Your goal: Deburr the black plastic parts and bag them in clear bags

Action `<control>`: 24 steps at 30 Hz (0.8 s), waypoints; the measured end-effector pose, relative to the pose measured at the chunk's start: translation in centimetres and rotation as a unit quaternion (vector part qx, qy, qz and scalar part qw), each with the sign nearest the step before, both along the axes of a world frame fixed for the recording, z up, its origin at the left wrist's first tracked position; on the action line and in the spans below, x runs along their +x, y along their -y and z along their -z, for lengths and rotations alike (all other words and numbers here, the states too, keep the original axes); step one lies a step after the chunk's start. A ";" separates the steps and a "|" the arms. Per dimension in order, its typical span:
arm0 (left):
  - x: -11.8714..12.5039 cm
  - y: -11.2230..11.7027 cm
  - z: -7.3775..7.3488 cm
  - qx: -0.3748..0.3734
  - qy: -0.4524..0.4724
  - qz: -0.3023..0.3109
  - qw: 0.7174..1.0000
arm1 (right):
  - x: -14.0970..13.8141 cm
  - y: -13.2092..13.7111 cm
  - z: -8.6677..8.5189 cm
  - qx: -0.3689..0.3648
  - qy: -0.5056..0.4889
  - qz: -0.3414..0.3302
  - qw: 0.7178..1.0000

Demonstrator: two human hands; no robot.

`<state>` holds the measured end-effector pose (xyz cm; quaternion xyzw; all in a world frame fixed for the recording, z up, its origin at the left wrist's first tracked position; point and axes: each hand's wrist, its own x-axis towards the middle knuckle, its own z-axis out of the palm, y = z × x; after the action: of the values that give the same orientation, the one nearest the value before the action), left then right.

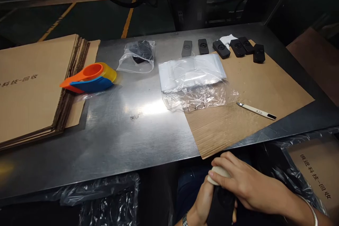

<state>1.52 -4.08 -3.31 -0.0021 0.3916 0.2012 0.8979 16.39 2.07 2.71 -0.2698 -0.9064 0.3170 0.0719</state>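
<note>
Below the table's front edge, my left hand is wrapped around a black rectangular case, held upright. It resembles the small black devices on the table. My right hand pinches a cream-coloured rounded pad and presses it against the top end of the case. The pad's exact kind is not plain. On the cardboard sheet in front of my hands lies a white-handled knife marked A26. A stack of clear plastic bags rests partly on that sheet.
Several black devices are lined up at the back, near a white crumpled cloth. A clear bag holds dark parts. Orange, blue and yellow tape-like rings sit beside stacked cardboard. Plastic-lined boxes stand below the metal table.
</note>
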 end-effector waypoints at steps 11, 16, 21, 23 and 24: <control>-0.3 -3.4 -1.9 0.027 -0.055 -0.358 0.932 | -0.8 1.7 -0.5 0.066 -0.098 0.100 0.988; -0.8 -4.3 -2.5 0.010 -0.076 -0.360 0.930 | -1.4 3.2 2.6 0.175 -0.128 0.141 0.966; -2.2 -5.1 -2.8 0.059 -0.090 -0.364 0.925 | 1.8 1.0 3.0 0.083 -0.051 0.180 0.979; -2.3 -5.2 -2.8 0.090 -0.059 -0.360 0.927 | 2.6 -0.6 3.3 0.112 -0.040 0.234 0.965; -2.2 -5.2 -2.6 0.104 -0.044 -0.357 0.927 | 2.7 -1.5 3.6 0.133 -0.036 0.265 0.954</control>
<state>-0.69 1.17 -0.66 -0.0393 0.3811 0.5478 0.7437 19.13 3.55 -0.91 -0.4766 -0.8330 0.1724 0.2217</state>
